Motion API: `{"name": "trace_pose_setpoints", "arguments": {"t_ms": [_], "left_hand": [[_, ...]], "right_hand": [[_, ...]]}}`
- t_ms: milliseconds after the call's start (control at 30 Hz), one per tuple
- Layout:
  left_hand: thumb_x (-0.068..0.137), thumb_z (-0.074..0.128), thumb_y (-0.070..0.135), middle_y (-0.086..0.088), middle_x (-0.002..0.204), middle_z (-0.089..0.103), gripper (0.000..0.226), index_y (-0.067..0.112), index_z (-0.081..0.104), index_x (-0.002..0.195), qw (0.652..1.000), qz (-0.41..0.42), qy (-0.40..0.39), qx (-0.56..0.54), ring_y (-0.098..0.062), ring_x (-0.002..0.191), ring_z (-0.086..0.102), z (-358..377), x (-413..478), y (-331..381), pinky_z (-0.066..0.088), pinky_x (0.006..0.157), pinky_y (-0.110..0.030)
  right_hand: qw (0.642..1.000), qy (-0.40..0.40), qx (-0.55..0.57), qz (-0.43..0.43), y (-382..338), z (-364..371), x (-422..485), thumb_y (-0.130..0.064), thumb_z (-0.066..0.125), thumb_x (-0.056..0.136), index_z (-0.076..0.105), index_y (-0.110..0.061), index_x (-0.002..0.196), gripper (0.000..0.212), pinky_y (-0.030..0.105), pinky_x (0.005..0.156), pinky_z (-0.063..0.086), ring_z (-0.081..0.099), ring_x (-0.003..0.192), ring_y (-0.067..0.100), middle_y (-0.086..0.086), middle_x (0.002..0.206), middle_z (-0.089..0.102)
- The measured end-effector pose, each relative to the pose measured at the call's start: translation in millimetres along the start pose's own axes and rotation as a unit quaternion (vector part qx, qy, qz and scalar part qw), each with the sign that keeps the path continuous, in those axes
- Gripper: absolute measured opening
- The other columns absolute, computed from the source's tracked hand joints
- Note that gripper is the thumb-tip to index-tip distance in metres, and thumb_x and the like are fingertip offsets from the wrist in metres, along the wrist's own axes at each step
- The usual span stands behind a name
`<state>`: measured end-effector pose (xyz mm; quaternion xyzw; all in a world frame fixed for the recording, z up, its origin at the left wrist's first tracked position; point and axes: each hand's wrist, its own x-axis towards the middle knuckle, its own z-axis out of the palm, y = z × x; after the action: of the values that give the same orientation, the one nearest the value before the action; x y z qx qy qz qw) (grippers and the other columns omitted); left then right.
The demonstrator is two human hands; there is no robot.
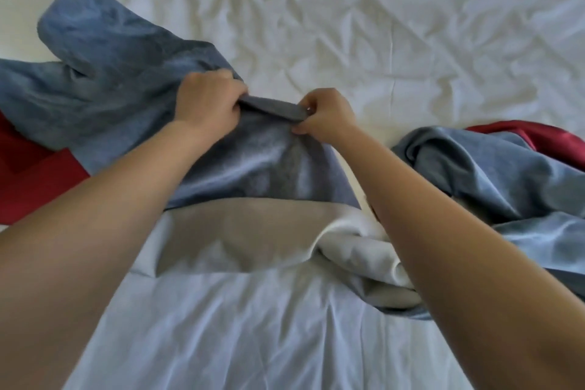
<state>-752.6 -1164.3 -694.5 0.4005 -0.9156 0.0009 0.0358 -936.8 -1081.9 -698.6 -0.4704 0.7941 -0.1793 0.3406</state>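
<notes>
Hands side by side, left hand (207, 101) and right hand (326, 115) gripping blue cloth (126, 73) edge.

Soft even daylight, faint shadows, slight motion blur, wide-angle bending at edges

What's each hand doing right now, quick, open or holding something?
Left hand: closed, gripping the edge of the blue towel.
Right hand: closed, pinching the same edge of it.

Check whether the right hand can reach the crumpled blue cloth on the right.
Probably yes: the crumpled blue cloth lies uncovered, close beside that arm. But the right hand pinches the edge of the held blue cloth, so it must let go first.
</notes>
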Motion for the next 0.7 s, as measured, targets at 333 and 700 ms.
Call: {"name": "trace_pose_setpoints", "arguments": {"t_ms": [333,700], "left_hand": [[0.08,0.058,0.021,-0.001,0.114,0.061,0.04,0.02,0.057,0.12,0.985,0.133,-0.09,-0.065,-0.025,0.106,0.054,15,-13,59,0.028,0.105,-0.039],[0.087,0.046,0.007,-0.007,0.092,0.065,0.023,0.015,0.066,0.094,0.99,-0.033,-0.025,-0.131,-0.028,0.082,0.059,14,24,66,0.048,0.068,-0.04]], "right_hand": [[0.982,-0.163,0.027,0.092,75,0,-33,-0.011,0.071,0.07,0.069,-0.009,0.083,0.013,0.027,0.057,0.044,0.055,0.065,0.016,0.0,0.069,0.059],[0.996,0.07,-0.048,0.034,63,-27,-20,-0.007,0.062,0.073,0.066,-0.023,0.08,0.018,0.023,0.055,0.039,0.061,0.074,0.021,0.0,0.079,0.065]]}}
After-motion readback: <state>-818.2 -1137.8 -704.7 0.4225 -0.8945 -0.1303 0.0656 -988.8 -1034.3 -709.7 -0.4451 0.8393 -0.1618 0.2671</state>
